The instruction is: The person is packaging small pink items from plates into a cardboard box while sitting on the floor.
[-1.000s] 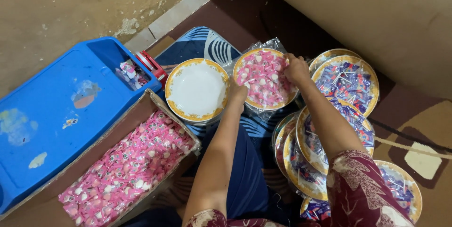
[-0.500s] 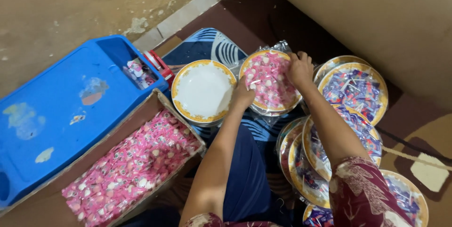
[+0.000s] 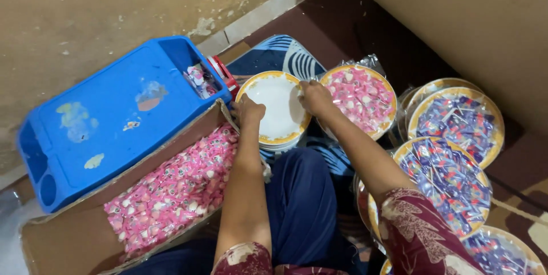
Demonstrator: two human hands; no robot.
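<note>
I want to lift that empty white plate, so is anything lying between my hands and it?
Nothing visible does. The left hand and the right hand already rest on opposite rims of the empty gold-rimmed white plate, which tops a stack and holds nothing.

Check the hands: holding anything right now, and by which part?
Both hands grip the empty white plate by its gold rim: left hand at the near-left edge, right hand at the right edge.

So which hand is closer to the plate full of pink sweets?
The right hand. It sits at the empty white plate's right edge, just left of the pink-sweet plate. The left hand is at the white plate's far left edge.
</note>
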